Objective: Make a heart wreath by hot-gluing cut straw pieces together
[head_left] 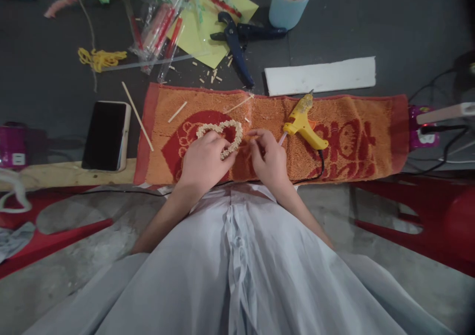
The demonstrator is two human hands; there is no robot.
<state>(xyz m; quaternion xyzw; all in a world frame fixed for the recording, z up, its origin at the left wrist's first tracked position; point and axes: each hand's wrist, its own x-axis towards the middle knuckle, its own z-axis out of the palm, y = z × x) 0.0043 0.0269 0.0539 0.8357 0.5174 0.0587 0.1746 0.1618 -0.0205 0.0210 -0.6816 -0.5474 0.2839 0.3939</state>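
Observation:
An open heart outline (pixel 237 136), built up of small pale stick pieces, lies on an orange and red towel (pixel 267 110). My left hand (pixel 207 161) covers its lower left side, thumb and fingers closed on it. Just to the right, my right hand (pixel 269 159) is held above the towel, apart from the heart, with thumb and bent fingertips close together; whatever is between them is too small to make out. A yellow glue gun (pixel 302 122) rests on the towel beside my right hand. Thin wooden sticks (pixel 177 112) lie beyond the heart.
A phone (pixel 106 136) lies at left near a longer stick (pixel 137 117). Past the towel are a blue-handled cutter (pixel 235 48), scattered stick bits (pixel 213 75), yellow paper (pixel 202 33), plastic-wrapped items (pixel 163 25), a white strip (pixel 321 76) and a blue-and-white bottle (pixel 289 6).

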